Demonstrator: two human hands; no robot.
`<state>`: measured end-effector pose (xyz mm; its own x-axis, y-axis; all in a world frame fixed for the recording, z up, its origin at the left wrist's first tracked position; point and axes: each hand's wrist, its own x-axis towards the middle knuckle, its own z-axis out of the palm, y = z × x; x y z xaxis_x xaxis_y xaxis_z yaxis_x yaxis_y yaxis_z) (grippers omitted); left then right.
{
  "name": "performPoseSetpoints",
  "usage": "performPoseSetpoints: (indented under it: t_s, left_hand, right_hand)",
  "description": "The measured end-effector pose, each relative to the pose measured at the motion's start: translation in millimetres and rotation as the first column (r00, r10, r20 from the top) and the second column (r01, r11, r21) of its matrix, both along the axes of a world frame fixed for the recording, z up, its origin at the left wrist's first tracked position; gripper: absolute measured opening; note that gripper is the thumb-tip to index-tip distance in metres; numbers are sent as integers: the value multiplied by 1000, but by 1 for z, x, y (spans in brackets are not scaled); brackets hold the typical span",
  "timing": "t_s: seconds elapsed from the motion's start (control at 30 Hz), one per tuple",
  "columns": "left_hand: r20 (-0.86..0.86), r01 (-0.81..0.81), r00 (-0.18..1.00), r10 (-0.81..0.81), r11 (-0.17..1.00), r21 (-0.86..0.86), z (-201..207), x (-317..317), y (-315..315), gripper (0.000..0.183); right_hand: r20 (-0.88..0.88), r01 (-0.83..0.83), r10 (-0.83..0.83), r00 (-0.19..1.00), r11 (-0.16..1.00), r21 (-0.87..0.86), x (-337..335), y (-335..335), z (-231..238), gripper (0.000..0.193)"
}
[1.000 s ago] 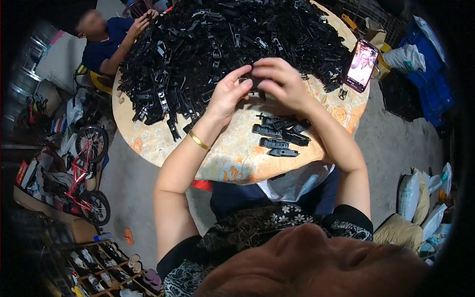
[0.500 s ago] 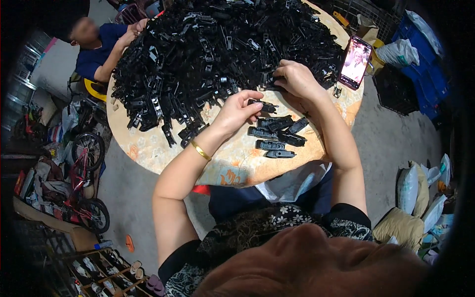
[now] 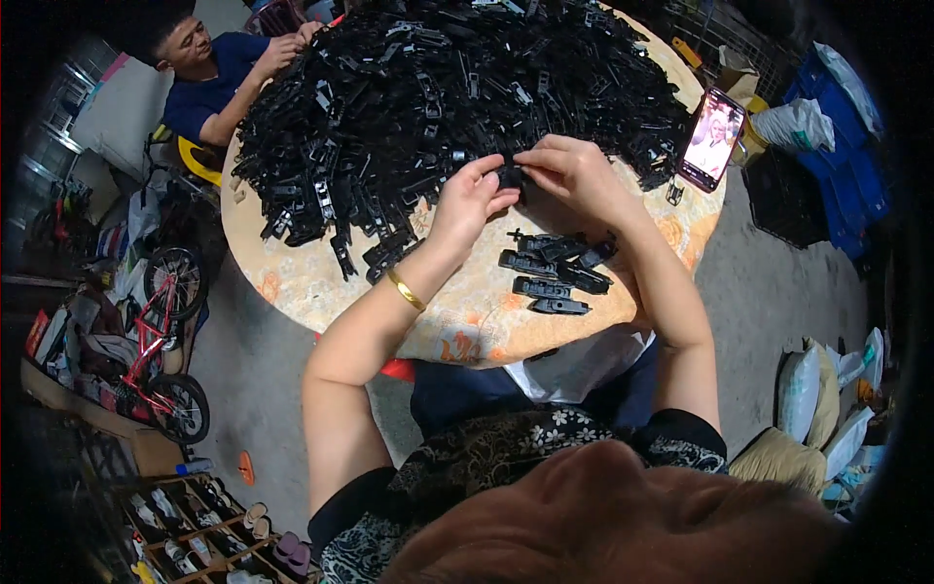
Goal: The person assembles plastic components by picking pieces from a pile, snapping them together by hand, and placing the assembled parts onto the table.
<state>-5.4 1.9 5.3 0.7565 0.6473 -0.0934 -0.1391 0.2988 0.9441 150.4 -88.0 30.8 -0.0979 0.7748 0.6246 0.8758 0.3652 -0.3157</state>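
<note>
Both my hands meet at the near edge of a big heap of black plastic parts [image 3: 389, 107] on the round table. My left hand [image 3: 465, 206], a gold bangle on its wrist, closes thumb and fingers on a small black plastic part [image 3: 510, 178]. From the other side my right hand [image 3: 576, 177] pinches at the same part with its fingertips. Its exact shape is mostly covered by the fingers and blends into the heap. Just below my hands lies a small group of longer black plastic pieces [image 3: 545, 288], several of them, side by side and partly overlapping.
A patterned cloth [image 3: 321, 302] covers the table. A lit phone [image 3: 713, 139] stands at its right edge. Across on the far left, another person [image 3: 209, 83] works at the heap. A red bicycle [image 3: 156, 341], a shoe rack [image 3: 199, 530], blue crates [image 3: 837, 146] and sacks [image 3: 800, 389] stand around.
My left hand has moved up to the heap and met my right hand. The black piece it held appears to lie with the small group now. The view has shifted slightly.
</note>
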Motion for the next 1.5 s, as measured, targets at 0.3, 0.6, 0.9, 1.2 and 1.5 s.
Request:
performPoseSetpoints:
  t_s: [0.3,0.6,0.9,1.2,1.5]
  left_hand:
    - [44,-75,997,67,976,207,-12,4,-4,34]
    - [-12,35,999,-33,933,357,-4,-3,0,40]
    - [-55,42,998,-19,889,456,8,-5,1,39]
    - [121,79,986,-119,953,293,16,-8,5,42]
    - [78,265,951,-300,917,300,18,-5,-14,29]
  right_hand:
    - [89,15,-19,996,999,37,-8,-1,1,16]
    - [159,95,-160,974,931,351,-18,3,-4,14]
    - [97,33,-64,993,956,291,-21,1,-5,22]
    - [-751,-315,-28,660,897,-311,9,3,-3,26]
    - [-702,-240,-94,706,901,-361,40,-1,4,29]
